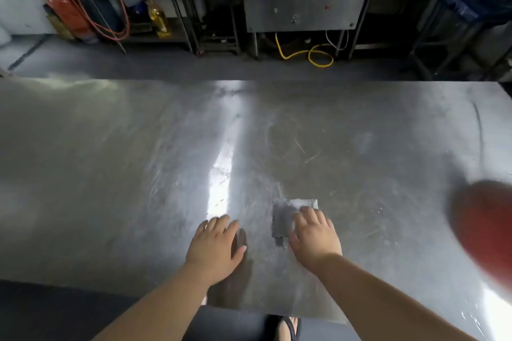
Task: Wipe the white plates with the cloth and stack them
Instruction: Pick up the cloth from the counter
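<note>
**A:** Which step am I looking at?

**B:** As I read it, step 1, fetching the cloth. My right hand (314, 241) lies on the grey cloth (282, 223), which is flat on the steel bench (110, 174), near the front edge and a little right of centre. The fingers are spread over the cloth's near right part. That grip is not pinching anything.

**A:** And the other hand?

**B:** My left hand (214, 249) is flat on the bare bench just left of the cloth, apart from it, fingers straight and close together. It holds nothing.

**A:** Where are the white plates?

**B:** I see 0 of them in this view. A blurred red shape (487, 230) sits at the right edge, but I cannot tell what it is.

**A:** So none wiped?

**B:** I'd judge the wiping has not begun, and no stack shows.

**A:** What does the next move call for?

**B:** I would bunch the cloth under the right fingers until the grip closes on it. Then a plate has to be found off frame, with the left hand free to steady it on the bench.
</note>
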A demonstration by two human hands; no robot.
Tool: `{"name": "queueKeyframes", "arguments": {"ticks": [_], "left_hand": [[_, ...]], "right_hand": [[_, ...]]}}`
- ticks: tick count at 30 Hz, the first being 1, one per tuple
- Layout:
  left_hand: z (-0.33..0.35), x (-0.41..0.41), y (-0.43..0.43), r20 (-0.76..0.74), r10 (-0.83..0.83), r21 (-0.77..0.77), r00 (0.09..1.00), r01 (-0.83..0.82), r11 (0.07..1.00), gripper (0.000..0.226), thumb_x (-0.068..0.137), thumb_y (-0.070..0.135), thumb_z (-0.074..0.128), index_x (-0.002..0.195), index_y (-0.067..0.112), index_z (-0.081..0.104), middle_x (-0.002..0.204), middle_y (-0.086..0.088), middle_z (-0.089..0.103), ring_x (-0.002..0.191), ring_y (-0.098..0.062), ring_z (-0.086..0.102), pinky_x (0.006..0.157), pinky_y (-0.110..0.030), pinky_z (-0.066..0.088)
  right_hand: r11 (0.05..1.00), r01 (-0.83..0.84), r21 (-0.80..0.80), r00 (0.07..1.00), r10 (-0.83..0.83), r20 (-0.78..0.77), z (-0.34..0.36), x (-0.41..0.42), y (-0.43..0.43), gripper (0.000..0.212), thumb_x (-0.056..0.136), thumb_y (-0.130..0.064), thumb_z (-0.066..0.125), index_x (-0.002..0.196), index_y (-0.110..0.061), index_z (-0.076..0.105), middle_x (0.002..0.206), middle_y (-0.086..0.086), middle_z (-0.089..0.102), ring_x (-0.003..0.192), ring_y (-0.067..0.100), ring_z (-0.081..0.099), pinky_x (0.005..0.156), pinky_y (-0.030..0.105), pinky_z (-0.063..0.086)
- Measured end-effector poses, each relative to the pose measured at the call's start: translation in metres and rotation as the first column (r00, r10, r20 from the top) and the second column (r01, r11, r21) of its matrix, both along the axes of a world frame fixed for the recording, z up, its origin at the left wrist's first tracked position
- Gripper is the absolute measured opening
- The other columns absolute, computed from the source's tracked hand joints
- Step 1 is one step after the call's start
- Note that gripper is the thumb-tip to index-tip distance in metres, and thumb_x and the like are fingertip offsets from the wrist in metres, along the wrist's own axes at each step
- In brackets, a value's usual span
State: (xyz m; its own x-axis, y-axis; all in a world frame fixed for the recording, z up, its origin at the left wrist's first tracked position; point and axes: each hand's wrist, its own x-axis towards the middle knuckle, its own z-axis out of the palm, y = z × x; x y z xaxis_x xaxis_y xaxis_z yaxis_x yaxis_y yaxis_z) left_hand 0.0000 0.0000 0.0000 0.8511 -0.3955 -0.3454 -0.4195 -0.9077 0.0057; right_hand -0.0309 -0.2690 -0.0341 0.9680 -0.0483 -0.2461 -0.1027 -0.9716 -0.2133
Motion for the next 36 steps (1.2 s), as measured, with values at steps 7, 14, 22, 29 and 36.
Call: {"name": "queueKeyframes", "arguments": {"ticks": [7, 14, 22, 29, 36], "left_hand": [[-0.017, 0.029, -0.014, 0.103, 0.014, -0.062, 0.995, -0.008, 0.998, 0.061, 0.098, 0.061, 0.046, 0.145, 0.024, 0.055, 0.150, -0.004, 0.056, 0.135, -0.029, 0.056, 0.116, -0.048, 0.043], [-0.042, 0.037, -0.004, 0.173, -0.032, -0.114, 0.984, 0.052, 0.992, 0.059, 0.099, 0.054, 0.052, 0.144, 0.016, 0.057, 0.147, -0.007, 0.057, 0.131, -0.028, 0.057, 0.113, -0.047, 0.047], [-0.029, 0.037, 0.013, 0.177, -0.083, -0.064, 0.981, 0.096, 0.993, 0.049, 0.097, 0.050, 0.051, 0.135, 0.019, 0.061, 0.137, -0.005, 0.060, 0.123, -0.028, 0.060, 0.109, -0.049, 0.049], [0.016, 0.032, 0.036, 0.246, -0.013, -0.038, 0.969, 0.023, 0.999, 0.054, 0.094, 0.052, 0.042, 0.132, 0.022, 0.067, 0.135, -0.004, 0.067, 0.120, -0.027, 0.066, 0.101, -0.046, 0.057], [0.040, -0.002, 0.101, 0.205, 0.231, -0.051, 0.951, -0.225, 0.973, 0.045, 0.095, 0.047, 0.056, 0.129, 0.021, 0.066, 0.132, -0.004, 0.067, 0.118, -0.027, 0.065, 0.099, -0.043, 0.055]], "right_hand": [[0.995, -0.018, -0.100, 1.000, 0.018, -0.007, -0.021, 0.021, 0.008, 0.061, 0.092, -0.065, 0.040, 0.137, -0.025, 0.053, 0.142, 0.008, 0.044, 0.131, 0.032, 0.040, 0.111, 0.048, 0.037], [0.998, -0.033, -0.053, 0.980, 0.043, 0.195, -0.040, 0.036, -0.005, 0.044, 0.084, -0.055, 0.068, 0.111, -0.020, 0.067, 0.118, 0.010, 0.056, 0.107, 0.035, 0.051, 0.090, 0.048, 0.046], [0.980, -0.201, 0.011, 0.980, 0.200, 0.011, 0.000, 0.061, -0.003, 0.027, 0.094, -0.035, 0.061, 0.111, -0.015, 0.068, 0.109, 0.007, 0.062, 0.100, 0.032, 0.063, 0.083, 0.038, 0.051], [0.915, -0.400, -0.052, 0.902, 0.403, 0.155, 0.058, 0.070, 0.046, 0.034, 0.056, -0.032, 0.095, 0.078, -0.019, 0.072, 0.075, 0.001, 0.062, 0.062, 0.024, 0.066, 0.049, 0.028, 0.049], [0.834, -0.552, 0.003, 0.821, 0.543, 0.177, 0.070, 0.089, 0.122, 0.025, 0.094, -0.038, 0.063, 0.110, -0.019, 0.070, 0.107, 0.004, 0.062, 0.100, 0.028, 0.063, 0.079, 0.038, 0.053]]}}
